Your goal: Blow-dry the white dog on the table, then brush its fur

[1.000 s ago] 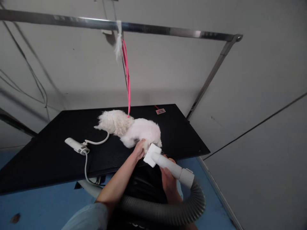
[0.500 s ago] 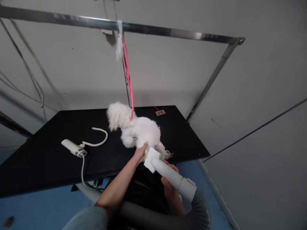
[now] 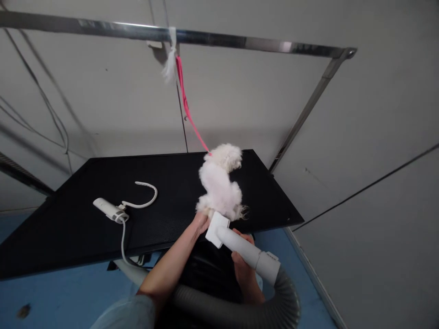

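On the black table (image 3: 85, 219), near its front edge, stands a small white dog (image 3: 219, 185), head turned toward the far right corner. Left hand (image 3: 200, 222): fingers curled against the dog's hindquarters, touching the fur. Right hand (image 3: 242, 265): closed around the white dryer nozzle (image 3: 240, 246), whose flat head sits just beside the dog's rear. Grey ribbed hose (image 3: 240, 306) runs from the nozzle. Pink leash (image 3: 187, 103) slants from the overhead metal bar (image 3: 240, 42) to the dog's neck. White handheld device (image 3: 109, 209) with its cord lies well apart, at left.
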`<state>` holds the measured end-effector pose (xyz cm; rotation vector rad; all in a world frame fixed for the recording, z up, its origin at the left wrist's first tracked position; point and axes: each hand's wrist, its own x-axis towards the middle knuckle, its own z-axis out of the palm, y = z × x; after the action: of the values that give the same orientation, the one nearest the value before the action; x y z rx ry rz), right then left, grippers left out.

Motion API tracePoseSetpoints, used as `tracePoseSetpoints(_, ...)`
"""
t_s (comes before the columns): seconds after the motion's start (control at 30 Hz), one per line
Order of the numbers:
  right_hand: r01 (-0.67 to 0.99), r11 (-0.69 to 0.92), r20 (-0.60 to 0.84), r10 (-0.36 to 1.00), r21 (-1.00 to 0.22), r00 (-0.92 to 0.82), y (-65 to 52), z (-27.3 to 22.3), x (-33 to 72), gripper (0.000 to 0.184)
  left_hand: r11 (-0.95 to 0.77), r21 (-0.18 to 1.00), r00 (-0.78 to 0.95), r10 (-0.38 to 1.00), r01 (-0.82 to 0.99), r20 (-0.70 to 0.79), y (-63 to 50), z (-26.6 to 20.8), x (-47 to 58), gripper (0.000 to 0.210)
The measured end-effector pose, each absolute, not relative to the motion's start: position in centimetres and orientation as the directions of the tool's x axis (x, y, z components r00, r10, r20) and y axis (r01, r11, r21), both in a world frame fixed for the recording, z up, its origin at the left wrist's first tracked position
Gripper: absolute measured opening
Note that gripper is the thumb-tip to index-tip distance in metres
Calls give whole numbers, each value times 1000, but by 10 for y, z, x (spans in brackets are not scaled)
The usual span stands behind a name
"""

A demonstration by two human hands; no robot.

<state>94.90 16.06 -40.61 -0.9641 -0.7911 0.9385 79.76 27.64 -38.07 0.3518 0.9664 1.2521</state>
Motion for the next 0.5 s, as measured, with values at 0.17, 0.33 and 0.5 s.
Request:
tracePoseSetpoints(0.17, -256, 353, 216, 872, -900, 440, 157, -401, 946, 48, 266, 711, 18, 942, -651, -335, 273, -372, 800, 13)
tracePoseSetpoints(0.33, -215, 439, 305, 833, -872, 462, 157, -398, 934, 35, 354, 693, 112, 922, -627, -370, 269, -361, 804, 18)
tracePoseSetpoints(0.5, -118, 466, 388, 830, -877, 401, 133, -369, 931, 38, 444, 689, 233, 894, -572, -383, 256, -360, 794, 27)
